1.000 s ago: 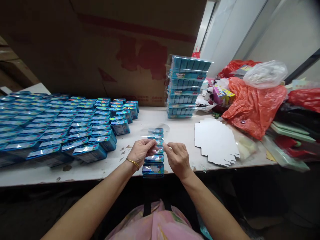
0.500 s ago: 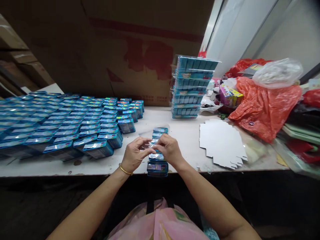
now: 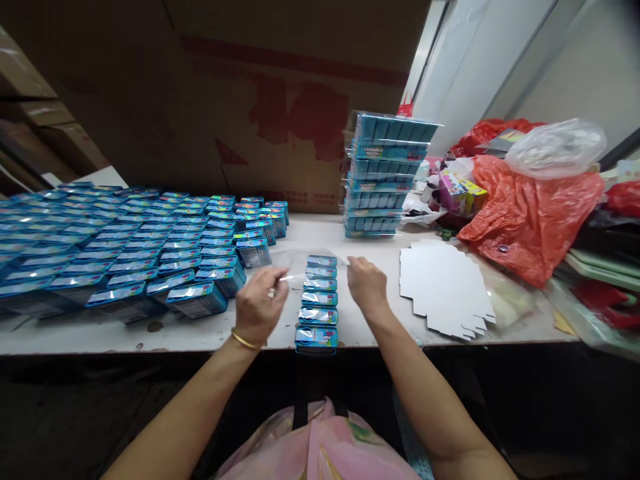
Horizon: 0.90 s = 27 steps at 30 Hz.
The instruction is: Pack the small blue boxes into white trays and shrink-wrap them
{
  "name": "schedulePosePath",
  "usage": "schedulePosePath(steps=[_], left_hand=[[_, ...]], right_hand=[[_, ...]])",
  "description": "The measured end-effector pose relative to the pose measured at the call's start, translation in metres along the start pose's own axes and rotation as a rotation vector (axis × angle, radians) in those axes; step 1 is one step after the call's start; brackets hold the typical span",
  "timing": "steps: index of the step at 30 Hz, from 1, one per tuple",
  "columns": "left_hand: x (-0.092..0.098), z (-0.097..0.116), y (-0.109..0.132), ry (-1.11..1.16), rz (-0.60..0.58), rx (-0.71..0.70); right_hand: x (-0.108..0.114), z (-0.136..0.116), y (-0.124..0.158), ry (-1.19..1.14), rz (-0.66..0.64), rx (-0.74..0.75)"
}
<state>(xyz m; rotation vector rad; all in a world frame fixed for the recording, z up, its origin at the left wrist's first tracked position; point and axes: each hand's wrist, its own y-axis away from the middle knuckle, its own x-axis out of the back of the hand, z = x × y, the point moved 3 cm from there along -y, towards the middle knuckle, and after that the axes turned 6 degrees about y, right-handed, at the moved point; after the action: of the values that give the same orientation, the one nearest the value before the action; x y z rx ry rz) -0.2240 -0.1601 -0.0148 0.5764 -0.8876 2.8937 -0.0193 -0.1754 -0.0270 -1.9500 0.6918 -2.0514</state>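
Note:
A clear plastic film (image 3: 294, 257) stretches between my two hands, above the far end of a row of blue boxes (image 3: 319, 298). My left hand (image 3: 261, 301), with a gold bangle at its wrist, pinches the film's left side. At the right, my right hand (image 3: 367, 283) grips the opposite edge between thumb and fingers. Several boxes stand in that row, running from the table's front edge away from me, with shiny tops facing up. The film is see-through, so its full outline is hard to make out.
Many blue boxes (image 3: 135, 257) stand in rows on the left of the white table (image 3: 280, 333). Wrapped blue packs (image 3: 383, 177) are stacked at the back. White card sheets (image 3: 445, 287) lie right, beside red plastic bags (image 3: 535, 213). A large cardboard box (image 3: 280, 87) stands behind.
My hands have moved apart, the left one leftward and the right one rightward, drawing the film out between them. The row of boxes is now uncovered by my hands.

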Motion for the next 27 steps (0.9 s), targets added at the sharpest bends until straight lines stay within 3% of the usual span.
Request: schedulePosePath(steps=[3,6,8,11,13,14,17,19,23,27], left_hand=[[-0.006,-0.034,-0.029,-0.092,0.060,0.046],[-0.016,-0.050,-0.068,-0.081,0.116,0.178],[-0.017,-0.035,-0.091,0.068,0.177,0.209],[-0.011,0.011,-0.109,0.436,0.304,0.050],[-0.014,0.027,-0.111,0.611,0.317,-0.019],[-0.021,0.023,-0.111,0.685,0.298,0.032],[-0.059,-0.031,-0.106,0.851,0.239,0.518],[-0.085,-0.075,-0.104,0.934,0.163,0.746],[-0.112,-0.136,-0.109,0.984,0.213,0.810],[-0.119,-0.162,-0.112,0.847,0.218,0.730]], right_hand=[[-0.023,0.017,-0.017,0.028,-0.128,-0.080],[-0.019,0.018,-0.040,-0.042,-0.069,-0.138],[-0.001,0.019,-0.053,-0.169,0.101,-0.176],[0.029,0.028,-0.065,-0.489,0.436,-0.233],[0.030,0.032,-0.071,-0.749,0.529,-0.316],[0.021,0.033,-0.074,-0.884,0.507,-0.372],[-0.034,0.026,-0.082,-1.252,0.265,-0.624],[-0.076,0.019,-0.083,-1.417,0.085,-0.812],[-0.129,0.013,-0.087,-1.589,-0.050,-1.017],[-0.150,0.020,-0.090,-1.655,-0.026,-1.002]])
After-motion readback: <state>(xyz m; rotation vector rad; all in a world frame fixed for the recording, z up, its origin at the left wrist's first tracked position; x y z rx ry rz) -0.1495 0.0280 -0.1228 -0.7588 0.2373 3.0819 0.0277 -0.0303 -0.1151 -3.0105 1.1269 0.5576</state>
